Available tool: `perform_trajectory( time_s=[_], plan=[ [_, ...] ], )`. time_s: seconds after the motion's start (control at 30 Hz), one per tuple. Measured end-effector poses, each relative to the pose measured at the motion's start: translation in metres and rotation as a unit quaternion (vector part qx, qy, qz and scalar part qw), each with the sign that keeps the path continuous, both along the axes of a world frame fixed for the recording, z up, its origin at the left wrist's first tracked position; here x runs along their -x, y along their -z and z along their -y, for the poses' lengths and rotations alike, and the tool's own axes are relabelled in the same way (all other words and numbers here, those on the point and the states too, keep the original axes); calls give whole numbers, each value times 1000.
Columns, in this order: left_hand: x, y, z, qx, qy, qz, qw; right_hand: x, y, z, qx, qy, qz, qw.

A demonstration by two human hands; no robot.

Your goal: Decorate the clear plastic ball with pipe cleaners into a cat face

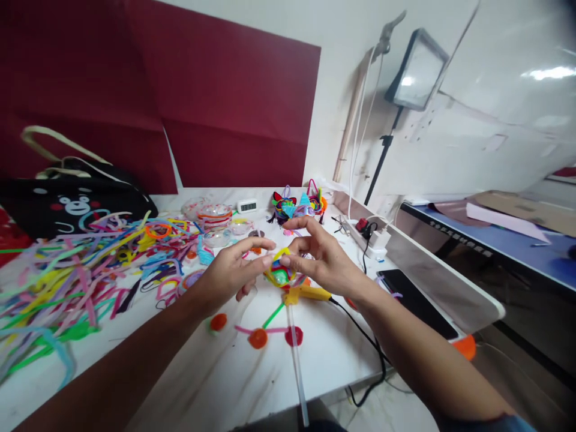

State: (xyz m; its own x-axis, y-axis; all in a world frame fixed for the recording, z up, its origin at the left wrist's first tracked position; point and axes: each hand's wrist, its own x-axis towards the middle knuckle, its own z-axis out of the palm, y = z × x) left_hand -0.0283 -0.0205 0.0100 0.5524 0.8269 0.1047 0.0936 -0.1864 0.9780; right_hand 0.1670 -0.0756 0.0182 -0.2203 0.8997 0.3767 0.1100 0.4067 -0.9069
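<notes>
Over the middle of the table, a small round pipe-cleaner piece [281,276] is held, with a yellow rim and blue, red and green strands inside. My right hand [319,255] grips it from the right between thumb and fingers, its index finger arched above. From the left, my left hand [236,267] has its thumb at the rim and its lower fingers curled beneath. Just below the piece lies a yellow hot glue gun [310,293] with a long clear glue stick [297,372] pointing toward me. Near it are an orange disc [258,338] and a red disc [294,336] on pipe-cleaner strips.
Loose coloured pipe cleaners [90,270] pile up on the left before a black bag [76,201]. Clear round containers [215,217], a small white digital clock [246,206] and finished colourful crafts [284,207] stand behind. On the right are a power strip [371,237] and a black tablet-like slab [416,303].
</notes>
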Motion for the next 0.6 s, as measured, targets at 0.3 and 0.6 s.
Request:
perform_trajectory(
  time_s=[0.3, 0.6],
  plan=[
    [0, -1, -3, 79, 27, 67, 994, 5, 1, 1, 6, -8, 22, 1000],
    [1, -1, -8, 88, 30, 2, 996, 2, 8, -5, 74, -40, -56, 995]
  ],
)
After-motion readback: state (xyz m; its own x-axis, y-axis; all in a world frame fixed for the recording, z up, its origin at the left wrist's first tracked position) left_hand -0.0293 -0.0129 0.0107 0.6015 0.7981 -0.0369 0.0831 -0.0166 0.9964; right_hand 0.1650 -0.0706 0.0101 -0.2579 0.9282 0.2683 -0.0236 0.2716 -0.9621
